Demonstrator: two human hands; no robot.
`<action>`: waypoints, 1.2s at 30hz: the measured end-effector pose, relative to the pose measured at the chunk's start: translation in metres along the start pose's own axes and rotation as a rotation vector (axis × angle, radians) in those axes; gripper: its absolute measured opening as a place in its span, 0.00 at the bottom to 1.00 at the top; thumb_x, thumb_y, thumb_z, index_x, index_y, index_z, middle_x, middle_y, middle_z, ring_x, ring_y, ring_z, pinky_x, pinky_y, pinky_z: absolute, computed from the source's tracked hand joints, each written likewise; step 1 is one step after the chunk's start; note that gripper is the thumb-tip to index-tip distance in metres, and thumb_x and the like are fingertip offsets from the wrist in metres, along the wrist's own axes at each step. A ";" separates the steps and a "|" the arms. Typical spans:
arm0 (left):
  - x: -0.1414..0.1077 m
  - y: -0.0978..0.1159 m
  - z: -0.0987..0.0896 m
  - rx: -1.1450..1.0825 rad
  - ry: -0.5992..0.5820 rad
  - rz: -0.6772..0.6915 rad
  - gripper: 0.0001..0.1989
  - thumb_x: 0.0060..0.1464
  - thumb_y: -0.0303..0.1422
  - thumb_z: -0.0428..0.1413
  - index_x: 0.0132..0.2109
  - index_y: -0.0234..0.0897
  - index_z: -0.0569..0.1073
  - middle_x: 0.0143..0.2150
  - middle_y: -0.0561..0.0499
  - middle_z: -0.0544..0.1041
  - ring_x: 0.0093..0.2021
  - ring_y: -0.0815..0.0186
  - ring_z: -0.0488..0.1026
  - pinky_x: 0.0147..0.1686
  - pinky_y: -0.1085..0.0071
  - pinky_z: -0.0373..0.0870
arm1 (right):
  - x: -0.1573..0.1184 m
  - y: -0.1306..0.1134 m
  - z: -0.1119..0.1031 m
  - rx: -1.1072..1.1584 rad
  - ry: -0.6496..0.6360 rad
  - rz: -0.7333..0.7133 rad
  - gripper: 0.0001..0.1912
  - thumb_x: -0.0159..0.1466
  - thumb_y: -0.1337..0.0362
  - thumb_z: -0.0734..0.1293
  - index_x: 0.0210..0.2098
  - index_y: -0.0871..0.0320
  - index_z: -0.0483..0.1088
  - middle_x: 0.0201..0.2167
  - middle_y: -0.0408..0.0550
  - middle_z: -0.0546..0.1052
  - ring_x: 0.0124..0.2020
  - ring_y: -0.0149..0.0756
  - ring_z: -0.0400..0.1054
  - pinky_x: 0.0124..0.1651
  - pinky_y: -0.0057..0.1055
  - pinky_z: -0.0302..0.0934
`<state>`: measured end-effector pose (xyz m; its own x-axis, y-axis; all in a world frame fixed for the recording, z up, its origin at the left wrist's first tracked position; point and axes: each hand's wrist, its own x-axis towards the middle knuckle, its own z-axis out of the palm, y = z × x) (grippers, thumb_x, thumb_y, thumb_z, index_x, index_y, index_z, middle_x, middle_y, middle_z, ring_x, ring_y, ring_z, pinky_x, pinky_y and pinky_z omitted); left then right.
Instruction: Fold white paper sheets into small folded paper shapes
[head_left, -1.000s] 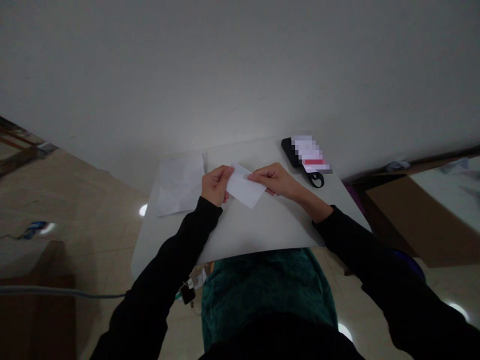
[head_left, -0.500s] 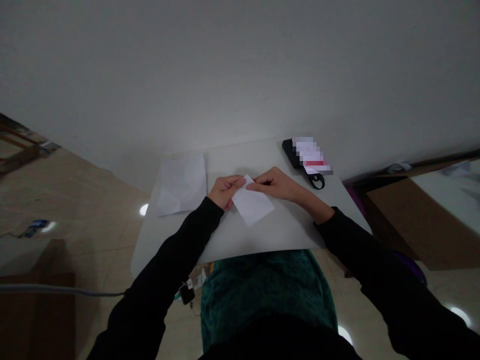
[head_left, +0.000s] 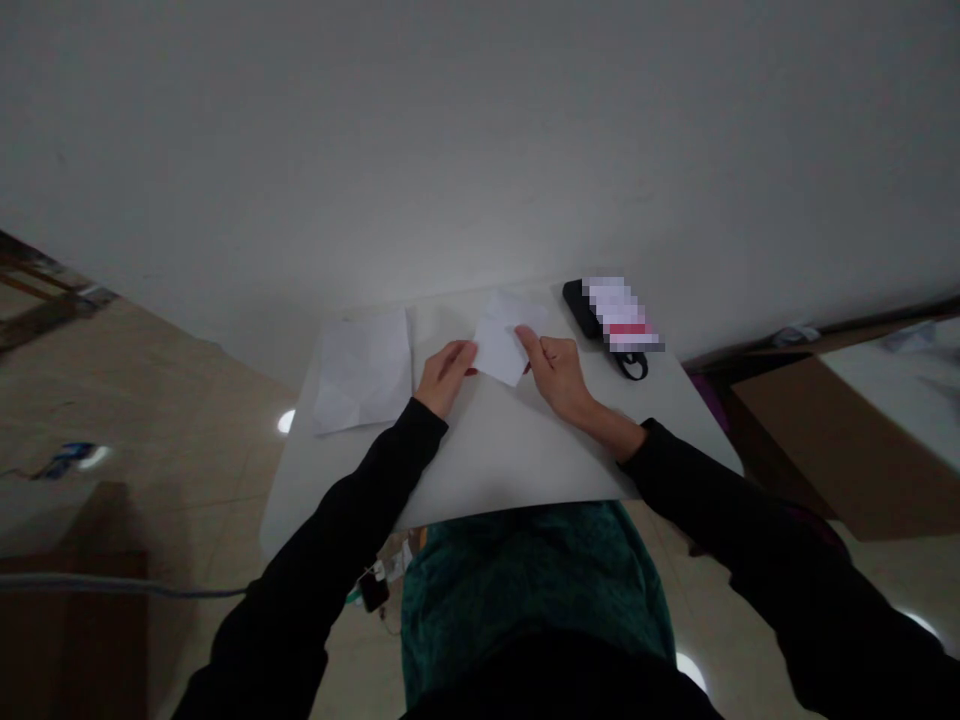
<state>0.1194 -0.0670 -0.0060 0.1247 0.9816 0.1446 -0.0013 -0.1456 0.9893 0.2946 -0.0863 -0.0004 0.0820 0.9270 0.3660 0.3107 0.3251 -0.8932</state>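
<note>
Two grips | left hand [head_left: 446, 378]: narrow pinch on white paper [head_left: 499, 345] | right hand [head_left: 555, 375]: narrow pinch, opposite edge

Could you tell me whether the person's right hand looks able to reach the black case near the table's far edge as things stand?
Probably yes. The right hand lies close to the black case, and nothing appears to block the way. It is at the folded white paper, though, so it may need to let go first.

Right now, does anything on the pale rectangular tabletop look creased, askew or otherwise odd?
Yes, the white paper sheet on the left of the pale rectangular tabletop looks odd. Crease lines run across it, as if it had been folded and flattened out again, and it sits slightly skewed to the table's edge.
</note>
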 end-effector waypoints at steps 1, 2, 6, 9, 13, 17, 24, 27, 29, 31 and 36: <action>-0.003 0.000 0.004 -0.026 -0.037 -0.021 0.27 0.43 0.55 0.64 0.36 0.35 0.77 0.32 0.49 0.78 0.30 0.68 0.75 0.28 0.74 0.75 | -0.002 0.001 0.002 -0.002 0.042 -0.005 0.36 0.65 0.36 0.57 0.14 0.56 0.62 0.13 0.41 0.63 0.18 0.27 0.55 0.24 0.29 0.50; -0.006 0.000 0.007 -0.043 -0.048 -0.031 0.27 0.43 0.54 0.65 0.38 0.34 0.77 0.33 0.48 0.79 0.29 0.68 0.75 0.27 0.74 0.76 | -0.003 0.001 0.004 0.000 0.055 -0.005 0.35 0.65 0.36 0.57 0.14 0.56 0.62 0.13 0.41 0.62 0.18 0.27 0.54 0.24 0.29 0.49; -0.011 0.002 0.012 -0.039 0.038 0.002 0.25 0.46 0.53 0.64 0.36 0.33 0.74 0.22 0.54 0.74 0.17 0.73 0.68 0.15 0.76 0.66 | -0.003 0.002 0.005 0.062 -0.062 0.014 0.33 0.63 0.36 0.61 0.16 0.57 0.62 0.15 0.40 0.62 0.19 0.27 0.54 0.24 0.29 0.48; -0.007 0.002 0.004 0.020 -0.026 -0.022 0.25 0.46 0.53 0.64 0.32 0.34 0.72 0.14 0.57 0.68 0.12 0.74 0.63 0.11 0.78 0.59 | 0.004 0.003 0.000 0.189 -0.129 0.081 0.28 0.59 0.38 0.66 0.21 0.57 0.63 0.15 0.39 0.63 0.18 0.26 0.54 0.22 0.28 0.47; -0.001 0.002 -0.003 0.005 0.023 0.028 0.22 0.48 0.51 0.64 0.35 0.35 0.73 0.17 0.56 0.70 0.13 0.73 0.65 0.11 0.78 0.60 | 0.012 0.008 -0.003 0.380 -0.203 0.172 0.28 0.59 0.40 0.68 0.20 0.56 0.60 0.11 0.34 0.56 0.14 0.23 0.46 0.19 0.28 0.39; -0.008 0.004 0.003 -0.042 0.089 0.039 0.39 0.47 0.43 0.67 0.63 0.44 0.61 0.33 0.52 0.80 0.22 0.68 0.77 0.15 0.78 0.68 | 0.004 0.011 0.005 0.420 -0.098 0.185 0.28 0.61 0.40 0.66 0.21 0.56 0.61 0.12 0.35 0.59 0.14 0.23 0.50 0.18 0.26 0.44; -0.016 0.000 0.010 0.035 -0.015 0.062 0.17 0.48 0.41 0.66 0.43 0.36 0.78 0.36 0.48 0.80 0.26 0.65 0.79 0.23 0.71 0.79 | -0.007 0.008 0.013 0.422 -0.244 0.230 0.24 0.58 0.43 0.70 0.25 0.59 0.69 0.14 0.41 0.71 0.14 0.27 0.62 0.18 0.25 0.56; -0.013 0.002 0.006 0.042 -0.064 -0.002 0.19 0.45 0.41 0.68 0.41 0.33 0.80 0.32 0.47 0.80 0.23 0.66 0.78 0.18 0.73 0.76 | 0.000 0.007 0.007 0.341 -0.289 0.230 0.27 0.54 0.41 0.72 0.23 0.61 0.70 0.14 0.41 0.70 0.14 0.25 0.61 0.17 0.24 0.53; -0.012 0.005 0.003 0.050 -0.096 -0.032 0.22 0.44 0.40 0.69 0.44 0.32 0.80 0.30 0.48 0.80 0.21 0.66 0.77 0.14 0.76 0.72 | 0.004 0.006 0.004 0.323 -0.283 0.238 0.29 0.53 0.39 0.72 0.21 0.60 0.68 0.13 0.39 0.68 0.12 0.24 0.59 0.15 0.23 0.51; -0.011 0.006 0.002 0.048 -0.111 -0.030 0.21 0.44 0.40 0.69 0.44 0.31 0.80 0.30 0.48 0.80 0.22 0.64 0.78 0.13 0.76 0.72 | 0.006 0.005 0.002 0.315 -0.246 0.217 0.29 0.54 0.38 0.70 0.21 0.59 0.67 0.12 0.37 0.66 0.11 0.22 0.56 0.14 0.23 0.48; -0.010 0.005 0.000 -0.036 -0.222 -0.022 0.17 0.51 0.43 0.64 0.38 0.32 0.81 0.37 0.44 0.82 0.36 0.59 0.83 0.29 0.70 0.83 | 0.006 0.008 0.001 0.308 -0.160 0.146 0.30 0.60 0.39 0.67 0.19 0.59 0.64 0.11 0.38 0.65 0.11 0.21 0.56 0.16 0.22 0.49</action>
<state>0.1179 -0.0772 -0.0027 0.3406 0.9325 0.1198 -0.0307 -0.1164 0.9927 0.2964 -0.0779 -0.0056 -0.0520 0.9773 0.2053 0.0050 0.2059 -0.9786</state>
